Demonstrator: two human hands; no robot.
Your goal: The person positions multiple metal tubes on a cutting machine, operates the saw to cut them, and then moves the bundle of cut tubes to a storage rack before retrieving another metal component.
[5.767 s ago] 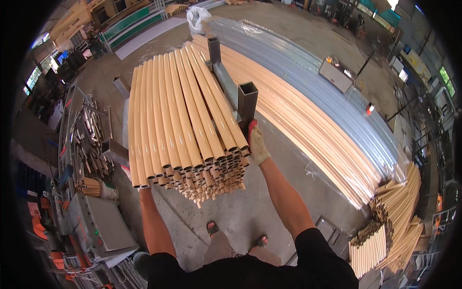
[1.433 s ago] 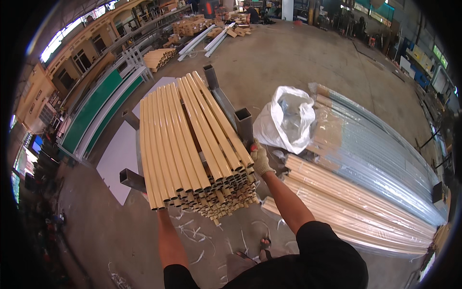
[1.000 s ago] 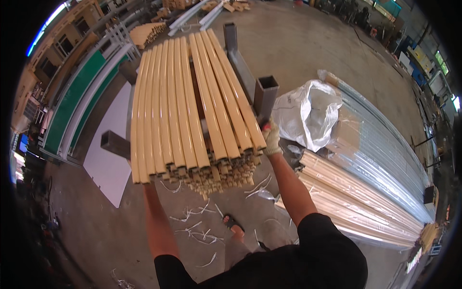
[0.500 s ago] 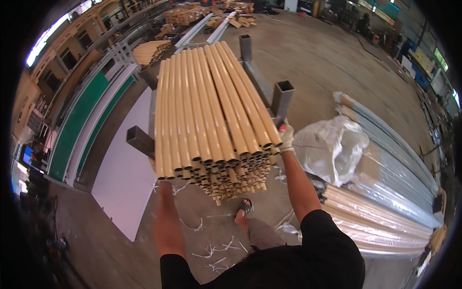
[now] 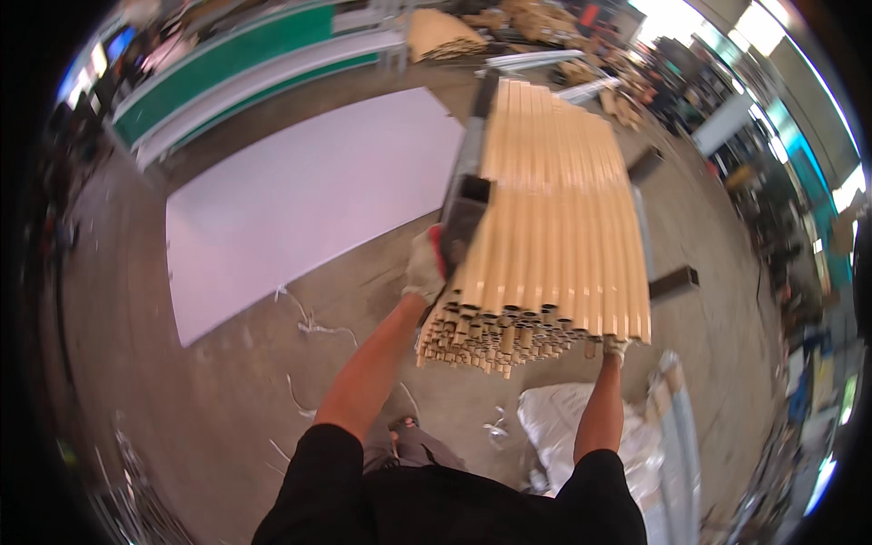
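Note:
A tall stack of long tan metal tubes [image 5: 565, 218] lies in a dark metal rack [image 5: 465, 213] with upright square posts. The open tube ends face me. At the stack's left side, my left hand [image 5: 423, 265], in a pale glove with red on it, is closed against the rack's near post; its fingertips are hidden. Under the near right corner of the tubes is my right hand [image 5: 618, 347], also gloved. The tubes cover most of it, so its fingers and what it touches do not show. Both arms reach forward.
A large white panel [image 5: 309, 204] lies on the floor to the left, with green-and-white frames [image 5: 236, 82] behind it. White plastic wrapping [image 5: 581, 422] and wrapped long pieces [image 5: 674, 427] lie near right. Loose white ties [image 5: 313, 325] are scattered near my feet.
My view has swung, with the tube stack and both hands now farther right in it. The stack's angle has turned, and the white panel shows more fully. Both hands stay at the stack's sides.

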